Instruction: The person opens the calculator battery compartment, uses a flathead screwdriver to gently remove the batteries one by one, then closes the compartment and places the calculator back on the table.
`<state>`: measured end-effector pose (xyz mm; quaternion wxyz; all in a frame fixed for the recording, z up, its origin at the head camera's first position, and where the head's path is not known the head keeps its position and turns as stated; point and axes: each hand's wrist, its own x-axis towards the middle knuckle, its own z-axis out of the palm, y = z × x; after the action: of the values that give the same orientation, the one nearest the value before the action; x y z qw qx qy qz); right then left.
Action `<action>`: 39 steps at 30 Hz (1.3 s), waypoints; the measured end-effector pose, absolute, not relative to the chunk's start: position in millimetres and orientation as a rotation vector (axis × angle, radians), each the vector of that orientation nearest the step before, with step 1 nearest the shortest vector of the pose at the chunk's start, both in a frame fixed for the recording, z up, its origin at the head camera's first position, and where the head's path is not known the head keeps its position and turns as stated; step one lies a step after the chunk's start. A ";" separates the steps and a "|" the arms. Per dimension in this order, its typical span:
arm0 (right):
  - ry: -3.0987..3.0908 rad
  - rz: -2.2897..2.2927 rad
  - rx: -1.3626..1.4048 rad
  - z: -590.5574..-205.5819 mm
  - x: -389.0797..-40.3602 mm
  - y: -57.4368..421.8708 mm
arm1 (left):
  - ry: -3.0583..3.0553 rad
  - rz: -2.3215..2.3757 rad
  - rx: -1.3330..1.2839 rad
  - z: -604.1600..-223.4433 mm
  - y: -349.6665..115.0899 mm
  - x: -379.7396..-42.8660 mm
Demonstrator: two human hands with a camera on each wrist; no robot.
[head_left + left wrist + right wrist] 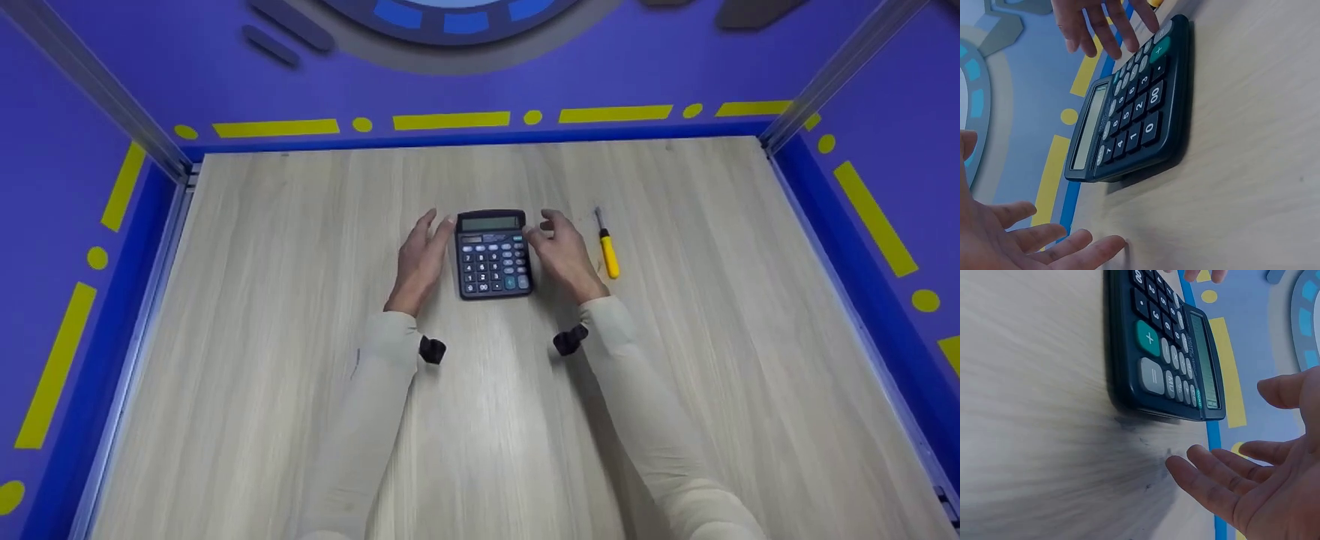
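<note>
A dark desktop calculator (494, 254) lies face up on the wooden table, its display at the far end. My left hand (421, 261) is at its left side, fingers spread and apart from the case in the left wrist view. On the other side my right hand (559, 254) faces it with relaxed, parted fingers. A gap shows between those right fingertips (1180, 468) and the calculator (1145, 371) in the right wrist view. Neither palm holds anything. Just right of the right hand lies a screwdriver (609, 255) with a yellow handle, its shaft pointing away.
The pale wood-grain tabletop (300, 225) is bordered by blue-purple panels (465, 97) with yellow dashes at the back and sides. Metal frame posts (105, 82) stand at the back corners. A small black wrist camera (432, 349) sits by the left cuff, another (570, 340) by the right.
</note>
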<state>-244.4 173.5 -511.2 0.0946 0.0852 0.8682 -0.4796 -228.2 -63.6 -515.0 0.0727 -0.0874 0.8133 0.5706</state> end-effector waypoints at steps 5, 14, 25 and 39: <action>2.512 -1.444 0.292 -513.5 -243.4 173.6 | 2.382 1.792 -0.302 -516.8 -62.0 -226.5; 2.421 -1.591 0.287 -525.2 -241.9 174.9 | 2.356 1.863 -0.285 -530.0 -56.5 -224.1; 2.393 -1.658 0.250 -534.1 -240.7 172.6 | 2.330 1.882 -0.310 -532.7 -49.3 -222.7; 2.337 -1.734 0.264 -540.9 -239.3 169.5 | 2.194 2.015 -0.303 -535.9 -47.0 -220.9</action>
<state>-239.3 169.5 -540.9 0.1095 0.0898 0.7950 -0.5898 -220.9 -47.0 -535.9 0.0739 -0.1010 0.7308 0.6711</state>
